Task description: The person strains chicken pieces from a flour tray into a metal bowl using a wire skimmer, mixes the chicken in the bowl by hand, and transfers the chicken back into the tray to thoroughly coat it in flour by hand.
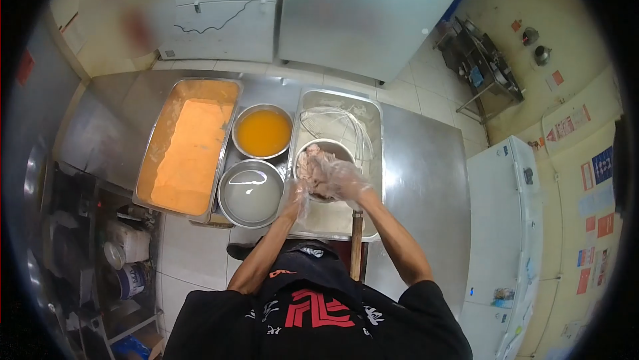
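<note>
A round metal bowl (pixel 353 154) of pale pink raw meat pieces (pixel 309 160) sits in a long metal tray (pixel 380 127) of white powder. My right hand (pixel 341 179), in a clear plastic glove, is inside the bowl with its fingers curled over the meat; the glove hides some of the pieces. At the bowl's lower left rim is my left hand (pixel 297 195), also gloved, its fingers closed against the edge. A large wire whisk (pixel 356 124) lies in the tray beyond the bowl. A wooden handle (pixel 357 247) in line with it sticks out over the near edge.
To the left stand a bowl of orange liquid (pixel 263 132), a bowl of clear liquid (pixel 251 192) and a long tray of orange powder (pixel 190 154). All rest on a steel table (pixel 426 180). Shelves with containers (pixel 126 260) are at lower left; a white freezer (pixel 502 227) stands right.
</note>
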Motion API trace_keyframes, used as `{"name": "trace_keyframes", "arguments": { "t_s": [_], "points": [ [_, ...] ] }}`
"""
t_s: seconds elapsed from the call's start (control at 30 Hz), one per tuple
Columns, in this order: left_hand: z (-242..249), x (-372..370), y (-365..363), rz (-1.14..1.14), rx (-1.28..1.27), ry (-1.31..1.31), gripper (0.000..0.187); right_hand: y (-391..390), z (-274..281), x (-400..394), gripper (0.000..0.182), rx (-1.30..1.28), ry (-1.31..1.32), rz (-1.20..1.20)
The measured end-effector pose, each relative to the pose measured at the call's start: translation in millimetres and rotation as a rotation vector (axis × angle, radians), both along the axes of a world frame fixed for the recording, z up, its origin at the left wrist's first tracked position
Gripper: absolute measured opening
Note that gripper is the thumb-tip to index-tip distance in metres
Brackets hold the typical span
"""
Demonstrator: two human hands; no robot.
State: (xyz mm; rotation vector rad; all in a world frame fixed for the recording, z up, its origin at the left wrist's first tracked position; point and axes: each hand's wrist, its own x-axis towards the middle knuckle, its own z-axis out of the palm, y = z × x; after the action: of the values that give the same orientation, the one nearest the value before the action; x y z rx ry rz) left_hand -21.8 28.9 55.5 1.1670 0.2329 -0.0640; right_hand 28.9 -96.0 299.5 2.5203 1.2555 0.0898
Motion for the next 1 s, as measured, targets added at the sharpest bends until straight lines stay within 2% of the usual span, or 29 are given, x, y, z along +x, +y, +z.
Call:
{"name": "trace_keyframes", "arguments": {
  "t_s": [0.07, 0.1, 0.13, 0.2, 0.23, 0.27, 0.3, 0.4, 0.47, 0.5, 0.53, 0.6, 0.63, 0.7, 0.73, 0.77, 0.8, 0.83, 0.9, 0.97, 1.0],
  "points": [
    [17, -3, 10, -0.086, 0.065, 0.163, 0.05, -9, 26, 2, 0.062, 0.6, 0.613, -0.135],
    [21, -6, 13, -0.11, 0.083, 0.218, 0.049, -7, 46, 1, 0.061, 0.623, 0.835, -0.341],
    [14, -12, 13, -0.07, 0.037, 0.095, 0.041, -12, 28, 9, 0.061, 0.613, 0.84, -0.329],
    [-6, -24, 7, -0.022, -0.011, -0.027, 0.041, -25, -22, 23, 0.058, 0.843, 0.883, -0.513],
    [-42, -25, -4, 0.082, 0.197, -0.016, 0.045, -15, -10, 13, 0.05, 0.676, 0.752, -0.501],
    [-51, -26, -14, 0.135, 0.299, -0.008, 0.047, -11, -22, 11, 0.05, 0.667, 0.76, -0.501],
    [-58, -28, -25, 0.189, 0.401, 0.008, 0.049, -10, -49, 15, 0.038, 0.473, 0.661, -0.458],
    [-37, -30, -33, 0.213, 0.399, -0.051, 0.045, -35, -173, 40, 0.022, 0.582, 0.54, -0.285],
    [-19, -29, -31, 0.185, 0.344, -0.123, 0.043, -36, -162, 45, 0.019, 0.455, 0.92, -0.335],
    [-11, -25, -28, 0.167, 0.321, -0.165, 0.042, -38, -140, 43, 0.027, 0.659, 1.105, -0.524],
    [-5, -23, -26, 0.152, 0.306, -0.2, 0.041, -35, -118, 44, 0.027, 0.653, 1.103, -0.531],
    [6, -17, -20, 0.122, 0.301, -0.267, 0.039, -20, -82, 49, 0.035, 0.256, 0.686, -0.474],
    [13, -14, -16, 0.112, 0.307, -0.297, 0.038, -14, -73, 46, 0.035, 0.253, 0.684, -0.475],
    [26, -15, -10, 0.106, 0.313, -0.323, 0.037, -1, -58, 40, 0.049, 0.476, 0.344, -0.314],
    [37, -18, -8, 0.107, 0.311, -0.326, 0.037, 2, -51, 29, 0.049, 0.475, 0.34, -0.314],
    [48, -21, -4, 0.075, 0.149, -0.164, 0.037, 3, -44, 16, 0.048, 0.538, 0.318, -0.183],
    [12, -17, -3, 0.064, 0.002, -0.178, 0.037, 5, -32, 8, 0.05, 0.599, 0.295, -0.048],
    [-25, -12, -3, 0.054, -0.144, -0.187, 0.038, 6, -6, 4, 0.05, 0.597, 0.29, -0.043],
    [-26, -15, -4, 0.08, -0.102, -0.156, 0.036, 5, 43, 1, 0.062, 0.647, 0.842, -0.147],
    [-23, -26, -7, 0.099, -0.008, -0.072, 0.036, -3, -10, 18, 0.066, 0.554, 0.934, -0.184],
    [-18, -28, -4, 0.103, 0.043, -0.036, 0.037, 4, 6, 7, 0.067, 0.472, 0.908, -0.209]
  ]
}}
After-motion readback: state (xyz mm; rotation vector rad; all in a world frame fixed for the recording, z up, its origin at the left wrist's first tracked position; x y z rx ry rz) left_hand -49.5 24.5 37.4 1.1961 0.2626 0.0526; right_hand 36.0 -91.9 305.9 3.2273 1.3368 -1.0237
